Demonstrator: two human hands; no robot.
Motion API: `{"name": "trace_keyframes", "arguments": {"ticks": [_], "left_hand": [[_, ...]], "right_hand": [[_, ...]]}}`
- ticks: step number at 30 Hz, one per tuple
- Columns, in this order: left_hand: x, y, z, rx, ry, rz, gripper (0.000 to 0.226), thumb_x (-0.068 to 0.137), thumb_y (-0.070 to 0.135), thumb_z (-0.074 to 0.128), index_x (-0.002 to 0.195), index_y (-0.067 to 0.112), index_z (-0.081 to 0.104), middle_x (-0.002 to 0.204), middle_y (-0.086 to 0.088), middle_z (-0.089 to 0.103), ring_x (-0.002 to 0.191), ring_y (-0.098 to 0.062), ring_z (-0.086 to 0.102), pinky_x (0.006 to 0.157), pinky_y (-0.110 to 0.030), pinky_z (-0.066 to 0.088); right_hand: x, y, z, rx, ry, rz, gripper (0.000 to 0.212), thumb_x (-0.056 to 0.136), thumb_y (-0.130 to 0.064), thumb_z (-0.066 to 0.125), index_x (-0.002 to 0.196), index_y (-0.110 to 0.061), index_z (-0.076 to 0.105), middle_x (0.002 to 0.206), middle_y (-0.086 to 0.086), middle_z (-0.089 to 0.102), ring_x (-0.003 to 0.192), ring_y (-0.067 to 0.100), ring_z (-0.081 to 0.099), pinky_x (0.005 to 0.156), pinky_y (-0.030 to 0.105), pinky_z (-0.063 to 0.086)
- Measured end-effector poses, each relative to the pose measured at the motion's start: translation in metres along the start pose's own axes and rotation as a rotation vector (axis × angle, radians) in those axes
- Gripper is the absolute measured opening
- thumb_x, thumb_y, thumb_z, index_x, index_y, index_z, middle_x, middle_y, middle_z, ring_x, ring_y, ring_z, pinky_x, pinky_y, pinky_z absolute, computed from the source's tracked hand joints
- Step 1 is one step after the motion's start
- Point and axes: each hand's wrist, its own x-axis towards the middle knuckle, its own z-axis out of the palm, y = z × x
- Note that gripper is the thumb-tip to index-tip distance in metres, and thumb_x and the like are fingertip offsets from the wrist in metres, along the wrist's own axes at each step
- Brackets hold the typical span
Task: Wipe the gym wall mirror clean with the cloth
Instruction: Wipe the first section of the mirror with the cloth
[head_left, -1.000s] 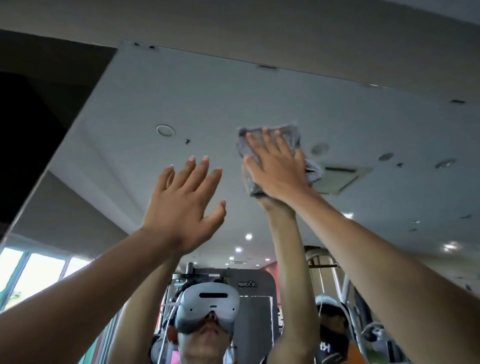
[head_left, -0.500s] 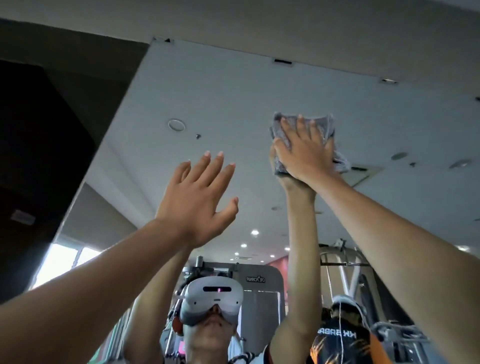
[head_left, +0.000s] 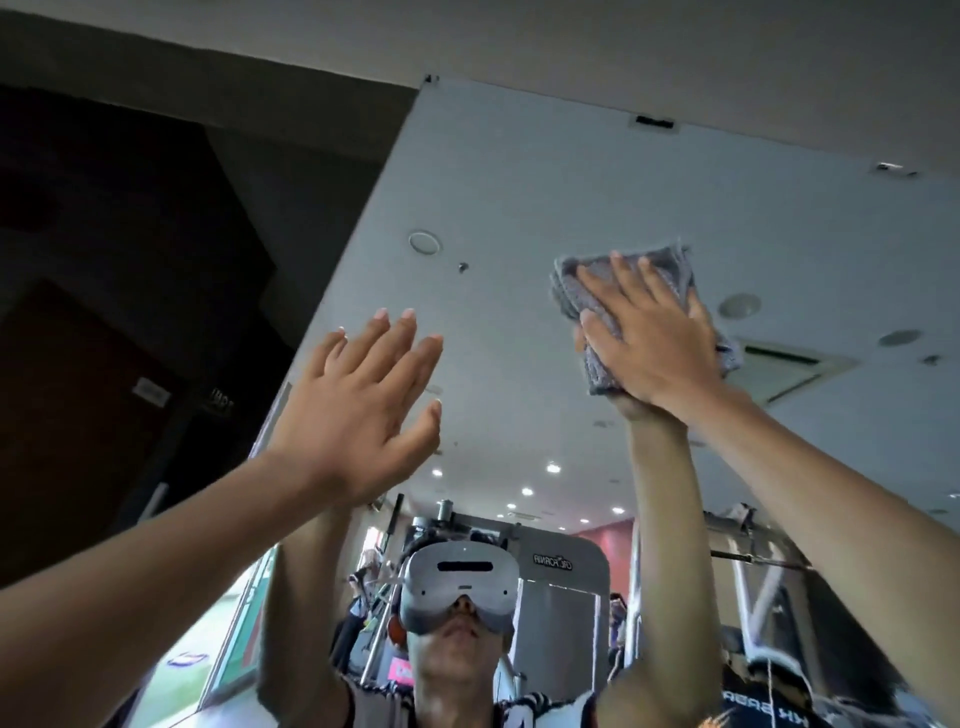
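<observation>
Fingers (head_left: 626, 283) of the right hand (head_left: 655, 340) lay straight and slightly spread, pressed flat on the cloth (head_left: 671, 266), not curled round it. Thumb lay along the cloth's left edge. The cloth was grey, folded to a thick pad, and sandwiched between the palm and the mirror (head_left: 519, 197). It sat high on the glass, right of centre, well below the mirror's top edge. Cloth edges showed above the fingertips, left of the thumb and at the right side of the hand.

Left hand (head_left: 358, 410) was raised to the left and lower than the right, well apart from the cloth. Its fingers (head_left: 402, 345) were straight and close together, thumb out to the side, holding nothing. Palm faced the glass; whether it touched the mirror could not be told.

Both forearms were bare and reached up from the bottom corners of the head view. Their reflections rose from below and met each hand.

Reflected in the mirror: a white headset (head_left: 460, 587) low in the centre, a grey gym machine (head_left: 563, 587) behind it, round ceiling lights (head_left: 423, 242), a ceiling vent (head_left: 784, 366) just right of the cloth. A dark wall (head_left: 130, 312) stood left of the mirror's edge. Plain ceiling (head_left: 519, 41) ran above.
</observation>
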Motion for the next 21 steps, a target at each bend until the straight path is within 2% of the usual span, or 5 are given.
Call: {"name": "trace_keyframes", "arguments": {"ticks": [3, 5, 10, 14, 21], "left_hand": [[-0.006, -0.001, 0.002, -0.017, 0.014, -0.065, 0.071, 0.093, 0.061, 0.012, 0.159, 0.037, 0.016, 0.168, 0.004, 0.006, 0.155, -0.014, -0.004, 0.121, -0.041, -0.006], [-0.012, 0.001, 0.003, -0.045, 0.038, -0.159, 0.071, 0.092, 0.062, 0.007, 0.159, 0.039, 0.013, 0.168, 0.005, 0.002, 0.154, -0.013, -0.009, 0.122, -0.043, -0.008], [-0.02, -0.001, 0.006, -0.077, 0.044, -0.235, 0.071, 0.091, 0.063, 0.002, 0.159, 0.041, 0.003, 0.167, 0.008, -0.008, 0.152, -0.01, -0.019, 0.122, -0.045, -0.012], [-0.033, -0.005, 0.007, -0.105, 0.06, -0.284, 0.073, 0.093, 0.062, 0.007, 0.16, 0.034, 0.007, 0.168, 0.006, -0.006, 0.152, -0.01, -0.018, 0.123, -0.044, -0.007], [-0.054, -0.018, 0.014, -0.102, 0.056, -0.317, 0.077, 0.094, 0.066, 0.007, 0.161, 0.028, 0.005, 0.166, 0.01, -0.011, 0.151, -0.007, -0.018, 0.124, -0.042, 0.0]], "right_hand": [[0.041, -0.035, 0.005, 0.007, 0.025, 0.228, 0.057, 0.101, -0.053, 0.024, 0.156, -0.043, 0.014, 0.167, -0.006, 0.006, 0.154, 0.022, 0.002, 0.117, 0.064, 0.004], [0.062, -0.069, 0.005, 0.05, 0.0, 0.213, 0.058, 0.102, -0.051, 0.026, 0.157, -0.04, 0.012, 0.168, -0.004, 0.003, 0.154, 0.024, -0.002, 0.116, 0.067, 0.001], [0.054, -0.142, 0.009, 0.011, -0.056, -0.143, 0.057, 0.103, -0.051, 0.021, 0.158, -0.041, 0.007, 0.168, -0.005, -0.003, 0.154, 0.021, -0.006, 0.117, 0.065, -0.002], [0.021, -0.125, 0.011, -0.033, -0.05, -0.383, 0.055, 0.102, -0.054, 0.02, 0.155, -0.049, 0.006, 0.167, -0.012, -0.002, 0.154, 0.014, -0.003, 0.12, 0.058, -0.002], [0.071, -0.127, 0.006, 0.013, -0.053, -0.032, 0.055, 0.103, -0.049, 0.022, 0.157, -0.042, 0.01, 0.168, -0.006, 0.0, 0.154, 0.021, -0.002, 0.118, 0.063, 0.0]]}}
